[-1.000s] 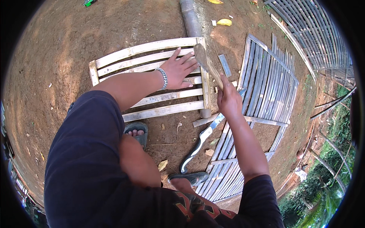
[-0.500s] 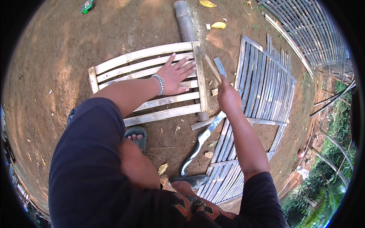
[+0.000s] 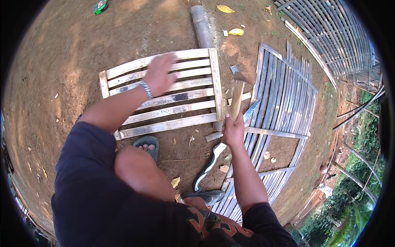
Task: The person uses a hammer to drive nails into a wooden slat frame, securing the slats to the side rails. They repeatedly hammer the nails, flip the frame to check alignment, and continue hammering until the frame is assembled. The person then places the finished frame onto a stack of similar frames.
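My right hand (image 3: pixel 233 131) is closed round the wooden handle of a hammer (image 3: pixel 236 101). Its head, blurred, points away from me, just right of a small bamboo slat panel (image 3: pixel 181 85). That panel has several pale slats joined by a crosspiece at each end, and its right end rests over a thick bamboo pole (image 3: pixel 201 26). Over the upper slats is my left hand (image 3: pixel 160 76), smeared by motion, with fingers stretched out and nothing in them. Whether it touches the slats I cannot tell. A silver bracelet circles the left wrist.
A saw with a black and white handle (image 3: pixel 208 164) lies right of my feet, its blade partly behind my right hand. Beyond it lies a larger grey bamboo panel (image 3: pixel 279 90). Another slatted panel (image 3: pixel 329 33) is at the far right. A green tape measure (image 3: pixel 100 7) sits far left.
My left hand has come off the panel's right end and moved left. The hammer in my right hand has swung back toward me, away from the right crosspiece. The panel has shifted slightly.
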A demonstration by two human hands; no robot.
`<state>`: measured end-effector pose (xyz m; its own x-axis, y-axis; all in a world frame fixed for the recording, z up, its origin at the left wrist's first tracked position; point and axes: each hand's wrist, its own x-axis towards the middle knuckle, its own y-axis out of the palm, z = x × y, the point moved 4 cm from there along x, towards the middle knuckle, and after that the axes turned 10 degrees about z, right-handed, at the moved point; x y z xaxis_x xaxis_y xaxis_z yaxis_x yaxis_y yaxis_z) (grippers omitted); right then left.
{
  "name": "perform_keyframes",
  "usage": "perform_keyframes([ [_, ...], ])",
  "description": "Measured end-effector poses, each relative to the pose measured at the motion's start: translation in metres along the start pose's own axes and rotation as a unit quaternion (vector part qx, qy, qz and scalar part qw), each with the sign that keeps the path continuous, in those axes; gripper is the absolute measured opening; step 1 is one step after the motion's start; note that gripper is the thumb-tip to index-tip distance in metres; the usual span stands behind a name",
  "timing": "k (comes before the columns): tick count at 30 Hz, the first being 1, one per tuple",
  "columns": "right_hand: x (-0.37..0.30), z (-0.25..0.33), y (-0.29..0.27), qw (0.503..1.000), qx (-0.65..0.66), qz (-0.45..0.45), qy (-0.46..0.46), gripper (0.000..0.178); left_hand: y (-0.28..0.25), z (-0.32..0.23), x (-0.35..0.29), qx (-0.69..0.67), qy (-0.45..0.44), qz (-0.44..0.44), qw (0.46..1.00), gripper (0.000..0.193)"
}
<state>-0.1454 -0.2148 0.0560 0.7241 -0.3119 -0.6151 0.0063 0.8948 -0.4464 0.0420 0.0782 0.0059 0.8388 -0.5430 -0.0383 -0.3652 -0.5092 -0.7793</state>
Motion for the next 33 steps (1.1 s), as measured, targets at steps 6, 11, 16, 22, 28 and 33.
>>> perform_keyframes([
  [6, -0.031, -0.007, 0.010, 0.998, 0.043, 0.031, -0.035, 0.020, -0.051, 0.082, -0.038, 0.178, -0.188, 0.044, 0.965, 0.052],
  [11, -0.031, -0.002, 0.013, 0.997, 0.057, 0.036, -0.039, 0.021, -0.056, 0.092, -0.016, 0.109, -0.218, 0.114, 0.963, 0.054],
  [16, -0.007, 0.016, 0.008, 0.994, -0.040, 0.032, -0.093, 0.033, -0.068, 0.083, -0.013, 0.083, -0.236, 0.202, 0.947, 0.058],
  [22, 0.038, 0.053, -0.001, 0.971, -0.202, 0.039, -0.124, 0.052, -0.084, 0.061, -0.014, 0.096, -0.268, 0.252, 0.925, 0.062],
  [28, 0.045, 0.097, 0.013, 0.947, -0.271, -0.004, -0.175, 0.047, -0.091, 0.053, -0.015, 0.108, -0.264, 0.239, 0.928, 0.061],
  [33, 0.059, 0.098, 0.009, 0.933, -0.307, -0.007, -0.187, 0.049, -0.097, 0.048, -0.014, 0.114, -0.260, 0.251, 0.925, 0.061],
])
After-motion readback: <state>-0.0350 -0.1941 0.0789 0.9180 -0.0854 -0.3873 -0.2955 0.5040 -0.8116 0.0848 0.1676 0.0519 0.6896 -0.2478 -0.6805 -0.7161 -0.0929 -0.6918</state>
